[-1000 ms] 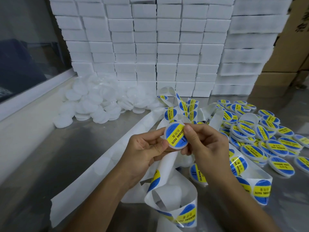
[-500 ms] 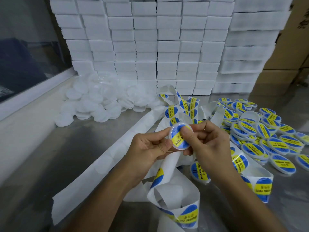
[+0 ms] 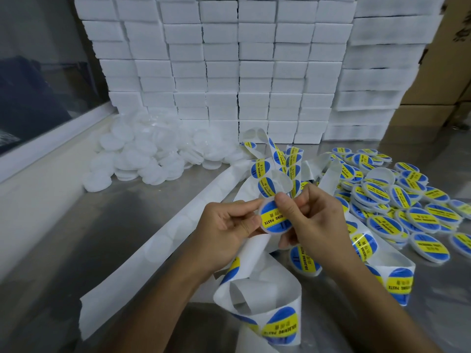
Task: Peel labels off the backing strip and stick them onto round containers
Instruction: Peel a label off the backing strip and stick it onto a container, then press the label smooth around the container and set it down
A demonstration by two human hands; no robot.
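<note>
The left hand [image 3: 226,222] and right hand [image 3: 308,215] pinch a small round white plastic container [image 3: 274,216] above the steel table [image 3: 107,238], thumb pressing its blue-and-yellow label. It looks light, stiff and slick; rim grips suit it. Curled white backing strip [image 3: 257,299] lies below.

Packing workshop (stacked white boxes [image 3: 254,72])

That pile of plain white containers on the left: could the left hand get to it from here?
Probably yes: bare tabletop lies between the left hand and the pile, though it must first release the labelled container.
</note>
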